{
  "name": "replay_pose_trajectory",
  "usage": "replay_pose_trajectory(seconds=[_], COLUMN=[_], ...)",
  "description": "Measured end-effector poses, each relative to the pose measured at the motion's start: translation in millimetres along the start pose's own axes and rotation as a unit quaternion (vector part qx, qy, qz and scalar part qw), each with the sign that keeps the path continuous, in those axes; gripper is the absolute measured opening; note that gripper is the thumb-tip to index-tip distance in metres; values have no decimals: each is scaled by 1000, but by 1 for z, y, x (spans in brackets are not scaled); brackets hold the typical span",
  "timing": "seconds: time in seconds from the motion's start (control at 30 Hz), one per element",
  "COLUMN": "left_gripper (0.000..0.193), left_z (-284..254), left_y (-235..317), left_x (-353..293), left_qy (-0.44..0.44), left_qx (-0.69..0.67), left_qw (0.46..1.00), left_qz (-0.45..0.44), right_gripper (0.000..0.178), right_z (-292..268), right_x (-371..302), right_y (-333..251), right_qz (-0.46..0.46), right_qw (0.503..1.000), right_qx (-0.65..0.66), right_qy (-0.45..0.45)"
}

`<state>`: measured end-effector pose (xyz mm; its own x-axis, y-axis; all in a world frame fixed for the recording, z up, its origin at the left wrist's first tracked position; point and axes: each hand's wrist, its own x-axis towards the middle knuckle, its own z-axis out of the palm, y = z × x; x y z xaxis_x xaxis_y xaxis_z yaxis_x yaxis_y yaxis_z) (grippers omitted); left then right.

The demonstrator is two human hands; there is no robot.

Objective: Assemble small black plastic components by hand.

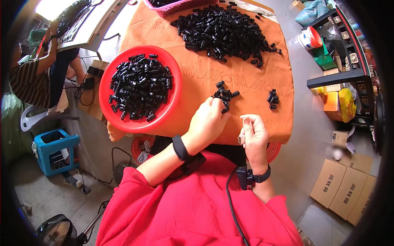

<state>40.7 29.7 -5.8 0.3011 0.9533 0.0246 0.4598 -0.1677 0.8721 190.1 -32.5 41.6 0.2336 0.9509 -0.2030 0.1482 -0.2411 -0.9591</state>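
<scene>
My left hand (207, 123) reaches into a small cluster of black plastic parts (225, 95) near the front of the orange-covered table (197, 84). Its fingers are curled, with a small black part (225, 110) between index finger and thumb. Just to the right, my right hand (255, 133) hovers by the table's front edge, thumb and forefinger pressed together; whatever they hold is too small to tell. A pale wrapping shows on one of its fingers. Farther right lies another little group of black parts (273, 98), touched by neither hand.
A red basin (177, 96) full of similar parts stands at the left. A large black heap (223, 33) and a pink basket (176, 8) occupy the far side. Another person (37, 78) works at the upper left, near a blue stool (53, 141). Cardboard boxes (342, 188) stand right.
</scene>
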Motion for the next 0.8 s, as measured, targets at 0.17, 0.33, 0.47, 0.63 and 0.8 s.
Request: replay_pose_trajectory(seconds=[0.17, 0.33, 0.47, 0.63, 0.8], left_gripper=[22, 19, 24, 21, 17], left_z=[6, -22, -46, -44, -47], left_y=[-3, 2, 12, 5, 10], left_x=[-3, -9, -17, -27, -29], left_qy=[36, -103, -217, -239, -238], left_qx=[165, -120, -415, -543, -642], left_qw=[984, 982, 832, 756, 655], left_qz=[61, -106, -298, -276, -321], right_gripper=[12, 13, 14, 21, 22], right_z=[-2, 0, 3, 6, 4], right_x=[1, 2, 0, -6, -10], right_y=[6, 6, 1, -14, -16], right_qz=[-6, -2, -20, -12, -41], right_qw=[1000, 999, 997, 994, 991], right_qx=[-6, 2, -17, 17, 16], right_qy=[1, -35, -72, -109, -130])
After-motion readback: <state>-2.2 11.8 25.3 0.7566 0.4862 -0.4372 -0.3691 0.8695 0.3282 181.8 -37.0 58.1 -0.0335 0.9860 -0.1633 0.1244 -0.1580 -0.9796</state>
